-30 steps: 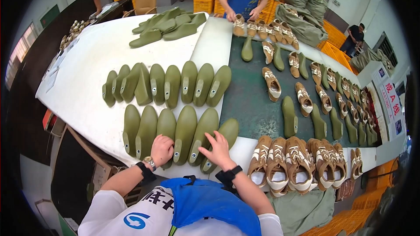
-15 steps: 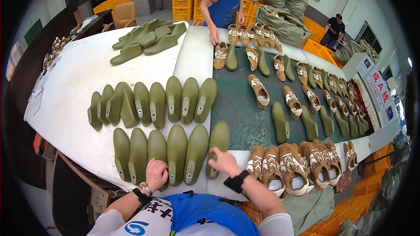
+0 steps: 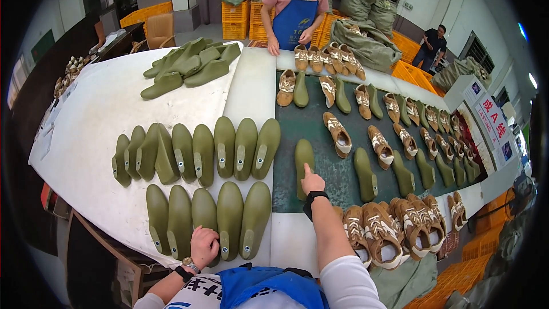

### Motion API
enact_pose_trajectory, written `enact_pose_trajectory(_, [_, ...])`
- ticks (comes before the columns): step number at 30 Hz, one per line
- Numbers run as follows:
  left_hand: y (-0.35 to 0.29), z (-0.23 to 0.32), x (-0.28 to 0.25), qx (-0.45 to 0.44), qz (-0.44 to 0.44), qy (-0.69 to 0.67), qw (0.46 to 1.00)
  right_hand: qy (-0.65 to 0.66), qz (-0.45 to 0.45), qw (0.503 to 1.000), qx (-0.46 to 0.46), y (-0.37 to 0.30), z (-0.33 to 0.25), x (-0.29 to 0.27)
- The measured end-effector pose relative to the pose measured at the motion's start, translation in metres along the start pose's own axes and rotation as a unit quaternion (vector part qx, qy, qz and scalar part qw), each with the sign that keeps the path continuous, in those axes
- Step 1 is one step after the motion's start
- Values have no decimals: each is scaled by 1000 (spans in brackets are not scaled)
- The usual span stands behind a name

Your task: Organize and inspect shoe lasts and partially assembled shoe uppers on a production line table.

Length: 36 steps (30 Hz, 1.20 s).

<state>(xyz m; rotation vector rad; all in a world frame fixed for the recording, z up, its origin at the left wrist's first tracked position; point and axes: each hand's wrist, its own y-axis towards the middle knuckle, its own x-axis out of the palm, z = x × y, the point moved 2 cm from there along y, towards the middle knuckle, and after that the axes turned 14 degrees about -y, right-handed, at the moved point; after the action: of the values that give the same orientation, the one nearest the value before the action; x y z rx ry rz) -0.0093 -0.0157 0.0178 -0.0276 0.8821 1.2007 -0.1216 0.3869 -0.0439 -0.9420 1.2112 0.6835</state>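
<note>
Over the heel end of a green shoe last (image 3: 204, 207) in the near row, my left hand (image 3: 203, 248) is closed with its fingers curled. My right hand (image 3: 313, 183) grips another green shoe last (image 3: 303, 157), which lies toe away from me on the dark green belt (image 3: 331, 177). The index finger is stretched along that last; the other fingers are partly hidden. Beside my left hand, the near row continues with a last (image 3: 229, 217) and a further last (image 3: 255, 217). Behind it stands a second row of green lasts (image 3: 223, 143).
Brown-and-white sneakers (image 3: 382, 234) crowd the near right edge. More shoes (image 3: 337, 133) and lasts (image 3: 366, 174) line the belt. A pile of lasts (image 3: 191, 66) lies at the far left of the white table (image 3: 86, 131). Across the table stands a person in a blue apron (image 3: 294, 20).
My right hand has moved away from me and to the right, carrying a last from the near row's right end onto the belt. My left hand stays by the same last.
</note>
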Motion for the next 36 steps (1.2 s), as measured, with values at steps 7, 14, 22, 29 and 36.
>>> enact_pose_trajectory(7, [3, 4, 1, 5, 6, -7, 1000, -1, -41, 997, -64, -30, 16, -39])
enact_pose_trajectory(14, [-5, -7, 4, 15, 3, -9, 1000, 561, 83, 712, -415, -188, 2, -261])
enact_pose_trajectory(22, [0, -7, 9, 34, -11, 0, 999, 417, 126, 323, -840, -359, 20, -337])
enact_pose_trajectory(29, [-5, -11, 7, 34, -2, 5, 999, 416, 143, 363, -821, -382, 33, -317])
enact_pose_trajectory(36, [-6, -13, 7, 31, -4, 10, 999, 408, 153, 396, -809, -386, 38, -315])
